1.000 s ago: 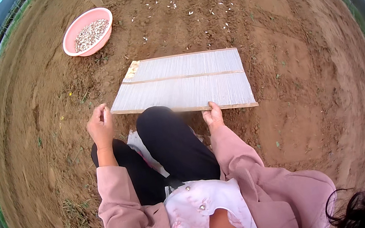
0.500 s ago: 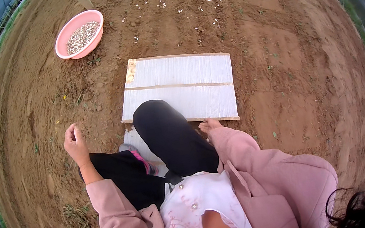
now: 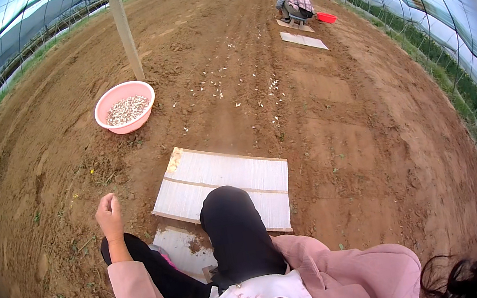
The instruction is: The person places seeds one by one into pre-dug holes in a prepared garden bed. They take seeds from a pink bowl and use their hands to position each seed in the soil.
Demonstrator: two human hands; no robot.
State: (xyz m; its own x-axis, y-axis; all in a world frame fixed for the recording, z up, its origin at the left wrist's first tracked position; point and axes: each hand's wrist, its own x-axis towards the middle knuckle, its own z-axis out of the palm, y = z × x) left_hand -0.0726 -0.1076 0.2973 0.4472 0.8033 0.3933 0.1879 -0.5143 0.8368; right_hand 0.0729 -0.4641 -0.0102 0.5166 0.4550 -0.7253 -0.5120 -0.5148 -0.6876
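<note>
My left hand (image 3: pixel 108 213) is raised over the soil to the left of my bent knee, fingers curled in; whatever is inside them, if anything, is hidden. My right hand is out of sight; only its pink sleeve (image 3: pixel 323 261) shows, by my raised dark-trousered knee. In front of me a white ribbed board (image 3: pixel 236 171) with thin wooden strips lies on the soil, partly covered by that knee. A second pale board (image 3: pixel 182 247), soiled with dirt, lies under my legs. Farther off at the left, a pink basin (image 3: pixel 129 127) holds many small whitish-brown pieces resembling garlic cloves.
Similar white pieces (image 3: pixel 273 85) lie scattered in shallow furrows ahead. A post (image 3: pixel 125 32) rises behind the basin. Farther away, a person (image 3: pixel 294 2) crouches near pale boards (image 3: pixel 303 40) and a red basin (image 3: pixel 326 17). The arched plastic tunnel wall (image 3: pixel 448 6) curves along the right.
My view has tilted up, bringing in the tunnel and the crouching person. My right hand, earlier at the ribbed board's near edge, is now hidden. My left hand stays raised and curled.
</note>
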